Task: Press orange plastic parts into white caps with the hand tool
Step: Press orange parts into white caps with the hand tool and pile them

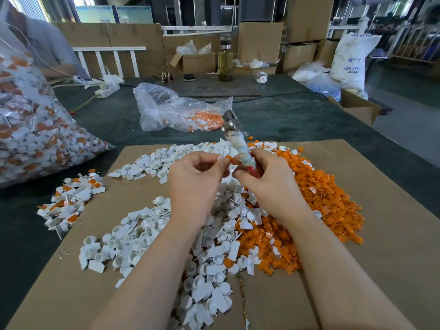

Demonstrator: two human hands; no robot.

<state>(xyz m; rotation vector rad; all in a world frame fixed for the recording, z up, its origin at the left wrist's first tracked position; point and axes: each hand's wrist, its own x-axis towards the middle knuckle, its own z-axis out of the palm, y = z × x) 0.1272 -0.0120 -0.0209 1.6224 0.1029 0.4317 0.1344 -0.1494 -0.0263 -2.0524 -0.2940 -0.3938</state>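
Left hand (194, 177) is pinching a white cap (221, 157) with orange part (228, 159). Right hand (266, 179) is gripping the wrapped hand tool (235, 136), tilted, above loose white caps (209, 258) and orange parts (328, 203) lying on cardboard (381, 234).

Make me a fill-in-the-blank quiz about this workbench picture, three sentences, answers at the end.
1. The right hand grips the hand tool, while the left hand pinches a small ____ part.
2. The loose white caps and orange parts lie on a sheet of ____.
3. The finished pieces sit in a small pile to the ____ of the left hand.

Missing words: orange; cardboard; left
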